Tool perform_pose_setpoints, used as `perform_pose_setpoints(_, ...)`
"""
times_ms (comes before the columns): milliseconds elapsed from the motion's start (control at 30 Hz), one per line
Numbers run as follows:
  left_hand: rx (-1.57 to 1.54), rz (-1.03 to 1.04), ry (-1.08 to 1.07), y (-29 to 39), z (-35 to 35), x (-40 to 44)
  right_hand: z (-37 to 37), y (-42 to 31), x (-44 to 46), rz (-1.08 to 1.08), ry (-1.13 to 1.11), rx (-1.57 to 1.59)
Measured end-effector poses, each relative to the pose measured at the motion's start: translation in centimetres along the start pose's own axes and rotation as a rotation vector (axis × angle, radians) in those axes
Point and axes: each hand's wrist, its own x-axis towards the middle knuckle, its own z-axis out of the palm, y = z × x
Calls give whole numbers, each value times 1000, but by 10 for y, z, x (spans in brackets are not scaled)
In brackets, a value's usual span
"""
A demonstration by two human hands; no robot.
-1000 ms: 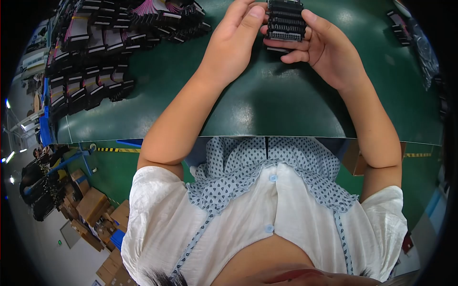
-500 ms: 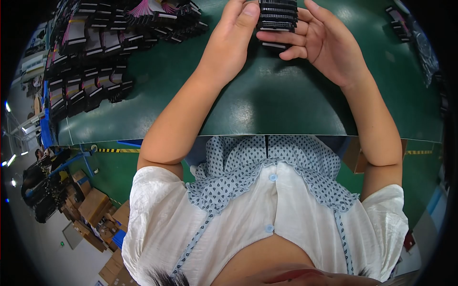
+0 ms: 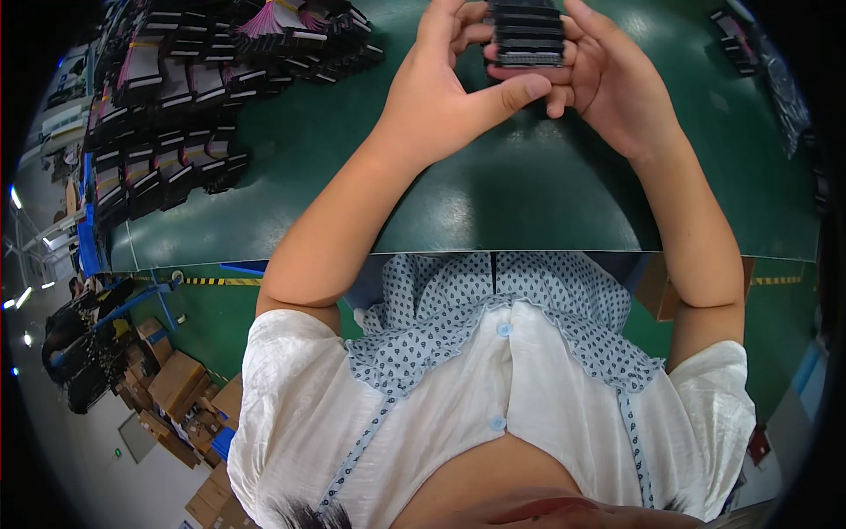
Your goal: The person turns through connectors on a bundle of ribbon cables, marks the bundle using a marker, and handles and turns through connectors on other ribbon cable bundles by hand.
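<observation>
A stack of black connectors [image 3: 529,35] is held between both hands at the top centre, over the green table. My left hand [image 3: 445,97] has its fingers at the stack's left side, and its thumb stretches below the stack's lower edge. My right hand [image 3: 612,84] grips the stack from the right, with fingers passing under and behind it. Part of the stack is cut off by the top edge of the view.
Many black connectors with pink wires and ribbon cables [image 3: 163,75] lie in rows at the left of the green table [image 3: 423,207]. More connectors [image 3: 736,44] and a clear plastic bag [image 3: 782,101] are at the right. Cardboard boxes [image 3: 176,383] stand on the floor at lower left.
My left thumb has moved from the upper left side of the stack to below its lower edge. The stack has shifted and tilted slightly in my hands.
</observation>
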Motion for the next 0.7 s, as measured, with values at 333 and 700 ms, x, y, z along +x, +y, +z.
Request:
perform_pose_setpoints(333, 701, 220, 99, 16, -16, 8, -16, -18, 3, 26, 163, -42)
perform_pose_setpoints(700, 77, 115, 228, -9, -10, 11, -3, -15, -2, 106, -7, 202)
